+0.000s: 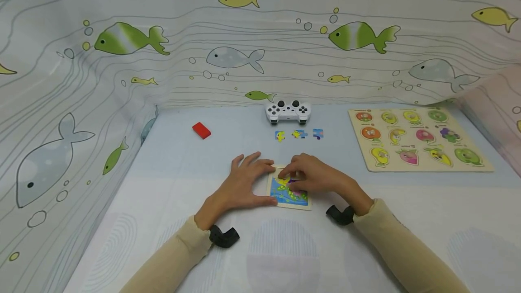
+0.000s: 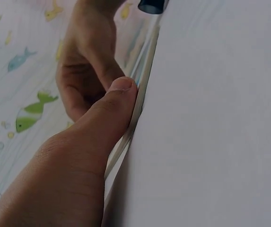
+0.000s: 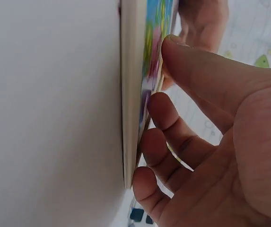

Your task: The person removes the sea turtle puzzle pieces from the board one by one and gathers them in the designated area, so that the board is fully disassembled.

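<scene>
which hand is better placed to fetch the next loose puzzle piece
Probably the right hand: it is over the puzzle, nearer the loose pieces, while the left hand spans the puzzle's left edge, apparently steadying it.

The small square wooden picture puzzle lies on the pale cloth-covered counter, right of the left fingers, beneath the right fingers. Behind the right fingers: three multicoloured jigsaw pieces in a row, then the white plastic game controller. Behind-left of the left fingers, the red rectangular block; well right of the right fingers, the beige wooden fruit board.
</scene>
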The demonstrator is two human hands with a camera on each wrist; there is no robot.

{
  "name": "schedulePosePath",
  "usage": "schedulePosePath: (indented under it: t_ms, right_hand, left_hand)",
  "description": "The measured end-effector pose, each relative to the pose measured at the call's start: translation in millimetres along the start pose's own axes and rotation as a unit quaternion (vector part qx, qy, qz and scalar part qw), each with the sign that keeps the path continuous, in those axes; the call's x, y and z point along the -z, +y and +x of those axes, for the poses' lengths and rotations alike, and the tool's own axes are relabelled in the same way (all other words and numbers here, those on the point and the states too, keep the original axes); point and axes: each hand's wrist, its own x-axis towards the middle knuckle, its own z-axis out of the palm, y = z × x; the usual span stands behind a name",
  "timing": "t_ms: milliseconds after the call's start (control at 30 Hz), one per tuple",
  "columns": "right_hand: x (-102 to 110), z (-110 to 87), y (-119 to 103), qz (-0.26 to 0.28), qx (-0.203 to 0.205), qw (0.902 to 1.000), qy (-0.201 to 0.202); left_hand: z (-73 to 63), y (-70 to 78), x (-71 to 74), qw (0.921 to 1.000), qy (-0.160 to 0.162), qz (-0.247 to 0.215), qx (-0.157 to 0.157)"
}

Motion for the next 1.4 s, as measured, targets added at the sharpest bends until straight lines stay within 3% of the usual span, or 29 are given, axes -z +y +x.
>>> schedulePosePath:
  t_ms: [500, 1400]
  right_hand:
    - [-3.9, -1.1, -4.2, -0.015, 0.013, 0.9998, 0.003]
    - [-7.0, -2.0, -4.9, 0.024, -0.008, 0.9996, 0.011]
  left_hand:
    - [2.5, 1.4, -0.8, 0.9997, 0.019, 0.017, -0.003]
    - [0.3, 3.3, -1.2, 0.9998, 0.01, 0.019, 0.003]
